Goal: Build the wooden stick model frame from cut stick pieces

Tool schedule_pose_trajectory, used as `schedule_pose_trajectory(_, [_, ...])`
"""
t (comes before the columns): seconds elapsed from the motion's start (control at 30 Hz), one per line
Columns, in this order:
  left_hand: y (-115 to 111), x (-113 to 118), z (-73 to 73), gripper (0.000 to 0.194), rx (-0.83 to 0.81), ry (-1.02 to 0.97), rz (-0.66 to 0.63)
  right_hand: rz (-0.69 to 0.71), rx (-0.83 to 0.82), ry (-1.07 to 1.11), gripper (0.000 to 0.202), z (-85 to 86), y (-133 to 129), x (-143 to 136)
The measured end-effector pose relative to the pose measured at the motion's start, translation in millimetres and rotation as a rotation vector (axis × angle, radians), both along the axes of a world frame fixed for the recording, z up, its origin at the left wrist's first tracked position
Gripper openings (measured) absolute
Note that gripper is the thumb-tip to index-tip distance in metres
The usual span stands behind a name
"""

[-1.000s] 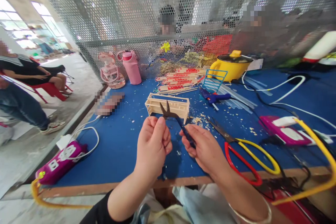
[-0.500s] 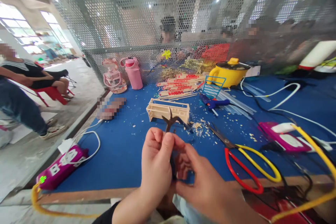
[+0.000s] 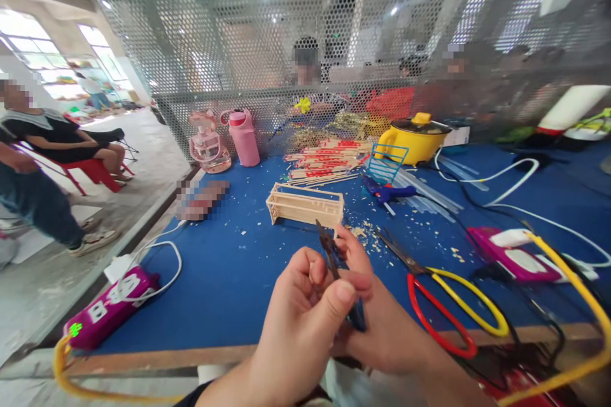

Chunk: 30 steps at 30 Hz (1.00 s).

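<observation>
While the left hand [image 3: 305, 305] curls clenched beside it, the right hand [image 3: 377, 324] grasps small snips [image 3: 334, 261]; stick frame [image 3: 305, 205] beyond.

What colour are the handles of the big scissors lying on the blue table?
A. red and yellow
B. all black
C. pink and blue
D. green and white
A: the big scissors lie on the blue table beside the right hand, one handle loop red and the other yellow.
</observation>
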<state>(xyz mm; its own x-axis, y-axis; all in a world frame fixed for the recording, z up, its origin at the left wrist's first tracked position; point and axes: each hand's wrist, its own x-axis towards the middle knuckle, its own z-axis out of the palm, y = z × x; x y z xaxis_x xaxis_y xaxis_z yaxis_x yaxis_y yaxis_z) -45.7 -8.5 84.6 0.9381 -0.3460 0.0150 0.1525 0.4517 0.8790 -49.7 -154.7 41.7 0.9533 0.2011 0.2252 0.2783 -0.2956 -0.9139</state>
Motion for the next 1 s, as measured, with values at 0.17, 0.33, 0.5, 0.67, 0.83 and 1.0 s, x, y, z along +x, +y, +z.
schedule_pose_trajectory(0.17, [28,31,-0.2,0.017,0.086,-0.003,0.016,-0.077,0.325,0.171,0.072,-10.6,-8,4])
schedule_pose_trajectory(0.33, [24,68,-10.1,0.014,0.145,-0.017,-0.17,-0.212,0.392,0.212,0.04,6.0,-8,17])
schedule_pose_trajectory(0.5, [15,84,-15.0,0.033,0.111,-0.049,-0.224,-0.242,0.015,0.079,0.046,13.8,-12,21])
schedule_pose_trajectory(0.67, [15,88,-21.9,0.03,0.014,0.042,-0.136,-0.127,-0.159,0.105,0.072,5.8,-24,11])
schedule_pose_trajectory(0.83, [16,86,-27.1,0.025,0.025,0.08,-0.133,-0.114,-0.117,0.167,0.065,6.0,-19,12])
schedule_pose_trajectory(1.0, [17,85,-28.6,0.03,0.023,0.105,-0.121,-0.233,0.215,0.312,0.051,7.6,-8,22])
